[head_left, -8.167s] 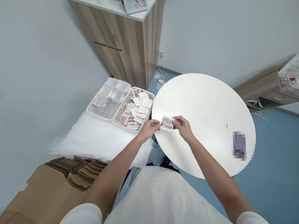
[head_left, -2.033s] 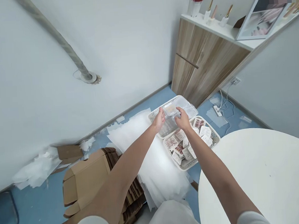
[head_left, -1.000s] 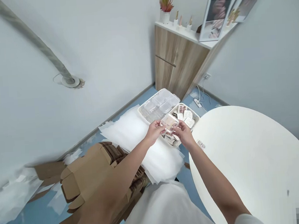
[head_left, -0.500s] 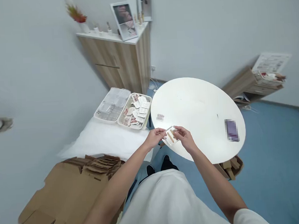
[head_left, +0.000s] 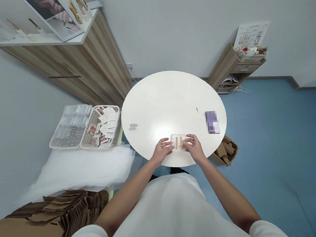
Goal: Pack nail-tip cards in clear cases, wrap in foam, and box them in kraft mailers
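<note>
A small clear plastic case (head_left: pixel 178 142) with two tan strips inside lies at the near edge of the round white table (head_left: pixel 173 103). My left hand (head_left: pixel 162 150) grips its left end and my right hand (head_left: pixel 193 147) grips its right end, fingers curled on it. A small sheet of press-on nails (head_left: pixel 133 127) lies on the table's left side, apart from both hands.
Two white baskets stand left of the table: one (head_left: pixel 70 124) with clear cases, one (head_left: pixel 103 127) with nail packets. White foam sheets (head_left: pixel 75 169) and flat cardboard boxes (head_left: pixel 40 217) lie below them. A blurred purple item (head_left: pixel 212 122) sits on the table's right. Wooden cabinet (head_left: pixel 70 63) behind.
The nail sheet I held earlier now lies on the table. I took a clear case from the left basket, turned back and brought it down onto the table's near edge.
</note>
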Demonstrator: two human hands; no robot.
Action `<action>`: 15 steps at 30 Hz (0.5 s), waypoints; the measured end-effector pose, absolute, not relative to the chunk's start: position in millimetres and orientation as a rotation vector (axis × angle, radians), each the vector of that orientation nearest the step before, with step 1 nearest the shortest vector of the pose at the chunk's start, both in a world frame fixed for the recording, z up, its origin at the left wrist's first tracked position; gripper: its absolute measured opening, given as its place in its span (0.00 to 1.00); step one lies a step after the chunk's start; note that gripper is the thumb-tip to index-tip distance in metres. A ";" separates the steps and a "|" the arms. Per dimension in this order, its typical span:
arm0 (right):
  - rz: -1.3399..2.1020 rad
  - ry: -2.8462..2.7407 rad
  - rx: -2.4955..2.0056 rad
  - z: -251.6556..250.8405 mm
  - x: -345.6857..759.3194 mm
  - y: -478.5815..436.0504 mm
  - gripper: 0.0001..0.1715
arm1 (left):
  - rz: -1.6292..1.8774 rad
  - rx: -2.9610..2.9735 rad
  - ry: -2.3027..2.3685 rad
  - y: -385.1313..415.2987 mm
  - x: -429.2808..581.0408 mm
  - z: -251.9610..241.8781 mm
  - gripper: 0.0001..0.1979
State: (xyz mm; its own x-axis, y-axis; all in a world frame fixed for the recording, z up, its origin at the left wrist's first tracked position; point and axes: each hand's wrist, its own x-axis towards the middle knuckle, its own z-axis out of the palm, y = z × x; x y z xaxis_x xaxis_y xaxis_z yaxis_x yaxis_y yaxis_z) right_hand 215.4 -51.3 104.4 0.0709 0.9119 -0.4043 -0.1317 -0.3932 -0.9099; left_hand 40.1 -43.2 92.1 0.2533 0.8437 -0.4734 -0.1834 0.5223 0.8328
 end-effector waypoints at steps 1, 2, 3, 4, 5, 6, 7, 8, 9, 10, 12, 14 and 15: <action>1.499 -0.789 -1.444 101.8 219.7 -49.5 0.28 | 0.786 0.719 1.101 -43.2 48.9 89.8 0.25; 1.534 -0.762 -1.432 99.3 222.9 -47.9 0.30 | 0.778 0.717 1.112 -42.2 56.3 87.5 0.25; 1.579 -0.749 -1.423 96.8 225.6 -46.3 0.29 | 0.772 0.726 1.128 -40.2 62.3 85.3 0.24; 1.621 -0.748 -1.420 94.5 228.1 -44.6 0.27 | 0.772 0.740 1.149 -37.3 66.8 83.3 0.23; 1.656 -0.760 -1.421 92.1 230.5 -42.7 0.24 | 0.780 0.756 1.174 -33.5 69.7 81.5 0.22; 1.677 -0.784 -1.430 89.9 233.1 -40.5 0.21 | 0.788 0.775 1.197 -29.3 71.2 80.1 0.22; 1.684 -0.817 -1.444 87.8 235.8 -37.9 0.19 | 0.790 0.799 1.213 -24.8 71.3 79.0 0.23; 1.675 -0.850 -1.464 86.0 238.4 -34.9 0.18 | 0.783 0.828 1.219 -20.3 70.3 78.3 0.23; 1.657 -0.879 -1.487 84.4 240.8 -31.7 0.18 | 0.761 0.863 1.214 -16.2 68.4 78.0 0.24; 1.639 -0.900 -1.509 83.3 242.7 -28.6 0.18 | 0.729 0.900 1.202 -12.5 65.8 77.9 0.24; 1.636 -0.925 -1.527 82.8 244.2 -23.6 0.19 | 0.675 0.973 1.170 -6.9 59.5 78.5 0.24; 1.642 -0.926 -1.513 84.8 241.9 -21.2 0.20 | 0.677 1.030 1.148 -3.8 52.5 80.1 0.27; 1.633 -0.914 -1.503 86.4 239.4 -21.2 0.21 | 0.690 1.060 1.134 -3.0 48.9 81.3 0.30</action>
